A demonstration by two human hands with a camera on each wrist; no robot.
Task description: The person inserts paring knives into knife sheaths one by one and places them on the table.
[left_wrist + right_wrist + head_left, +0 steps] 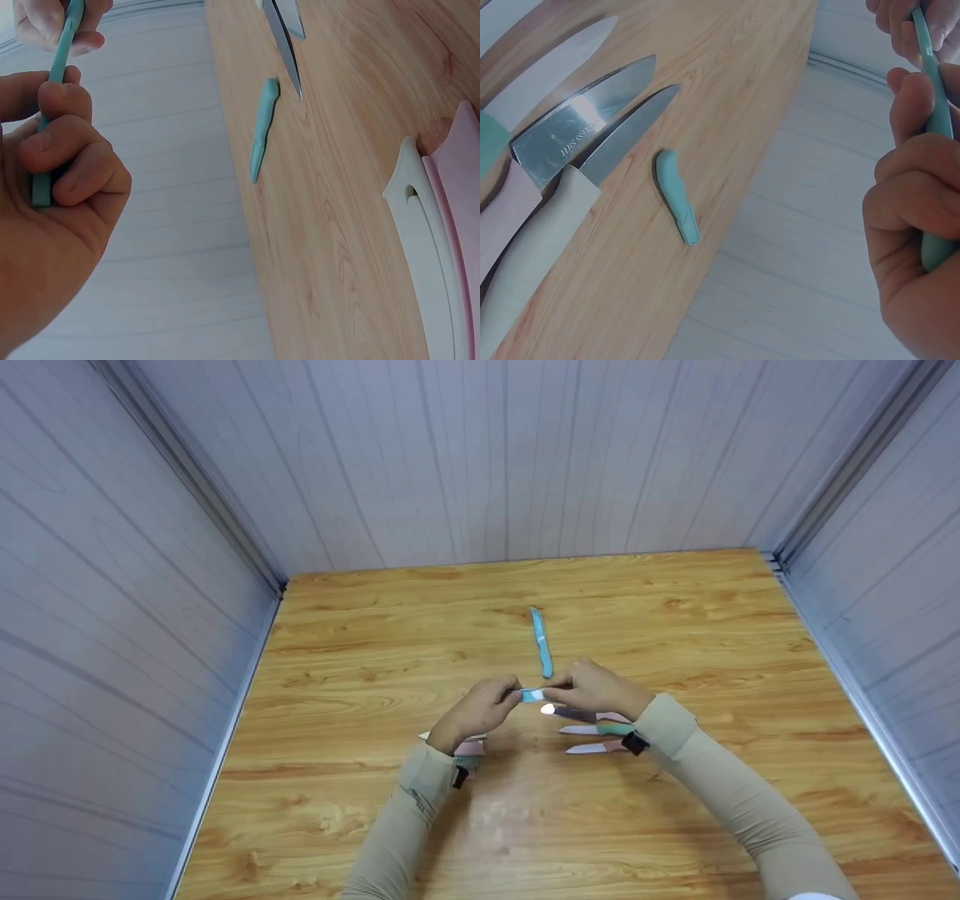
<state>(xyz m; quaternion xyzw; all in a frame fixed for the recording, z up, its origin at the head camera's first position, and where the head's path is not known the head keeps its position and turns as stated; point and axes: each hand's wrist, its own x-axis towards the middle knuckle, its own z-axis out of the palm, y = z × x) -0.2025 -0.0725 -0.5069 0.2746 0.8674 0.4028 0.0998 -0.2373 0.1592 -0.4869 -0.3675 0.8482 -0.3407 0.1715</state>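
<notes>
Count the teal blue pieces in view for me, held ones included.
2. One slim teal blue plastic piece is pinched between the left hand and right hand. A second teal blue piece lies on the wooden table beyond them. Others may be hidden under the hands.

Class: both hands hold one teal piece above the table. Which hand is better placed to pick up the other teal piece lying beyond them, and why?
Probably the right hand: the teal piece on the table lies just beyond its knuckles, farther from the left hand. Both grip the held teal piece, so one must release.
</notes>
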